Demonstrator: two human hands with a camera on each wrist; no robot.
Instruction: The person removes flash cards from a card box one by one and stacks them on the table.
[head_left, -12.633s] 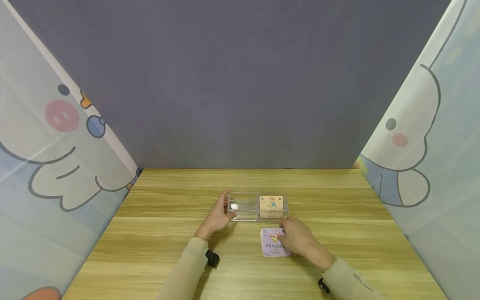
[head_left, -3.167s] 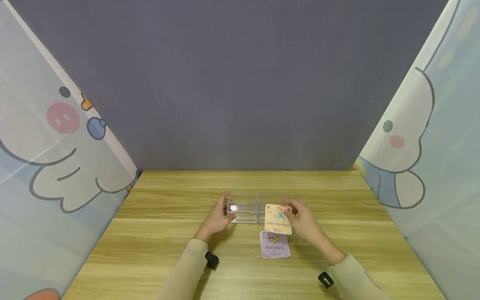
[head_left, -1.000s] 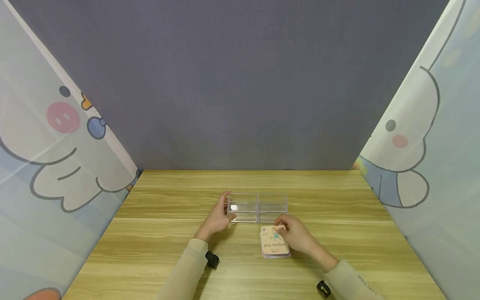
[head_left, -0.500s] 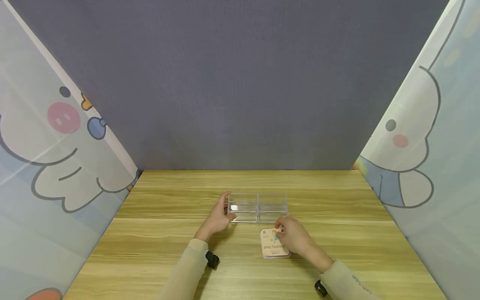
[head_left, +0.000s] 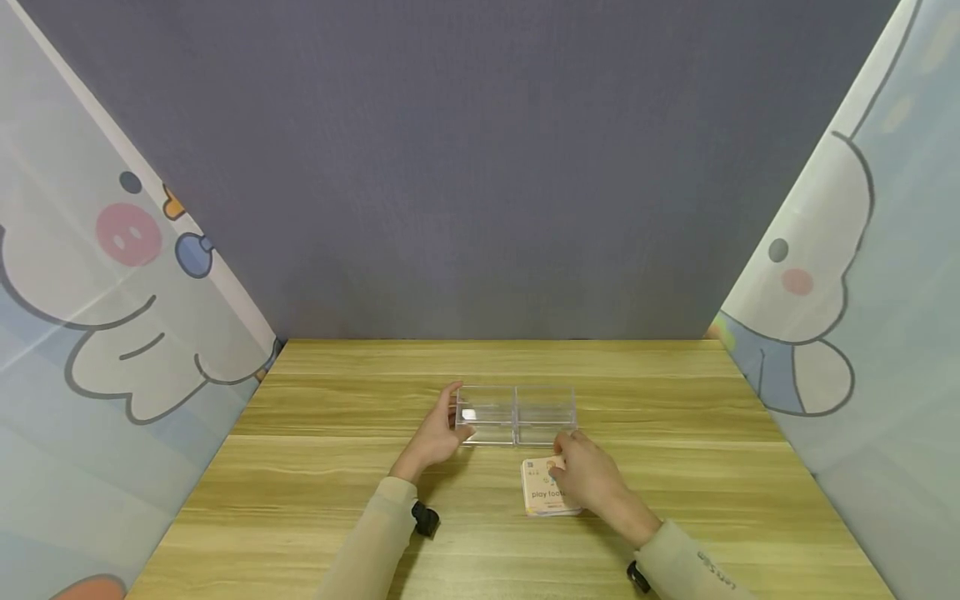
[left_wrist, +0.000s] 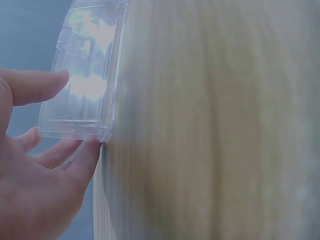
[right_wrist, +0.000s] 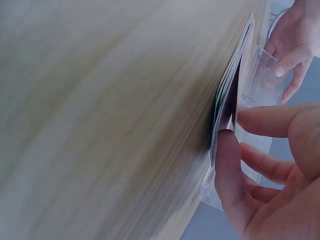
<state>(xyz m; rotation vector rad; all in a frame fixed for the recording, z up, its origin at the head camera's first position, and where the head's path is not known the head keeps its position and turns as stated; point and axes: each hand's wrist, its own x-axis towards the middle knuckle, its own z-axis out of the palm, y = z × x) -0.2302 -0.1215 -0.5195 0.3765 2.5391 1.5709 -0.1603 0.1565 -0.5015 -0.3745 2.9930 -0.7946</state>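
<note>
In the head view, my left hand grips the left end of a clear plastic box with two compartments side by side. The left wrist view has the thumb on one face of the box and the fingers against its end. A short stack of flash cards lies in front of the box, a cream "play football" card on top. My right hand pinches the stack's right edge, covering part of the top card. In the right wrist view, the upper card's edge is lifted between thumb and finger.
A wood-grain table lies under everything, with a dark grey panel behind it. Cartoon-printed curtains hang on both sides. A black wrist camera sits at the left sleeve.
Earlier the "play football" card stood in the box's right compartment; my right hand took it out and laid it over the "sandals" card. The left hand stays at the box.
</note>
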